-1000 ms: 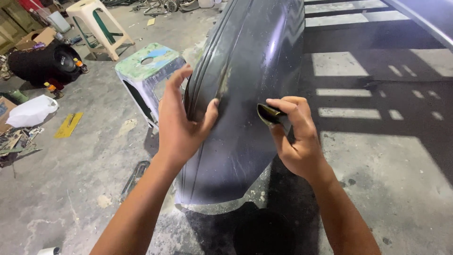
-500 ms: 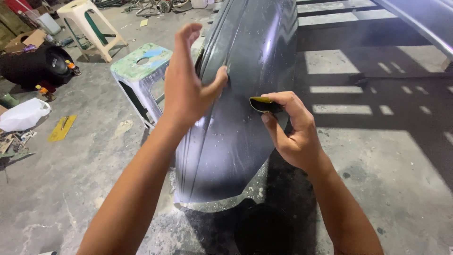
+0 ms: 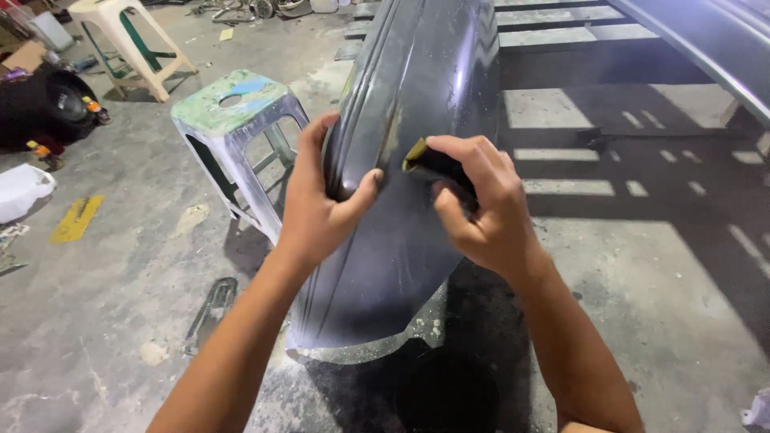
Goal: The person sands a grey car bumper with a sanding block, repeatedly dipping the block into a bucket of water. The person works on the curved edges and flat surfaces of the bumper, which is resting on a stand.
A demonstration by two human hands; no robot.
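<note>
A: What's the panel look like?

B: Dark grey car body panel (image 3: 417, 160), long and curved, standing on end and leaning away from the camera. Raised ridges run along its left edge. Finish is dull, with a worn yellowish patch near the ridge, just beside the sanding piece. Bottom edge is cut in an arc, with pale dust and specks on the floor (image 3: 658, 321) under it.

A: Hands?

B: Left hand (image 3: 317, 212) is clamped on the ridged left edge: fingers wrapped round the far side, thumb pressed flat on the front face. Forearm comes up from bottom left. Right hand (image 3: 481, 208) is clenched round a small dark folded piece of sandpaper (image 3: 429, 160), yellowish on its edge. Fingers curl over the top, thumb underneath, wrist bent, forearm rising from bottom right.

A: Sandpaper on the panel?

B: Its tip sits against the panel face, just right of the left thumb, at about the same height. Full contact I can't confirm. The two hands are close together, not touching.

A: Where's the panel relative to the rest?

B: Middle of view, lower end on the concrete floor. A paint-spattered plastic stool (image 3: 237, 120) stands just left of it, a cream stool (image 3: 120, 36) farther back left. A black tyre (image 3: 44, 108) lies at far left, a yellow strip (image 3: 76, 218) on the floor nearby.
</note>
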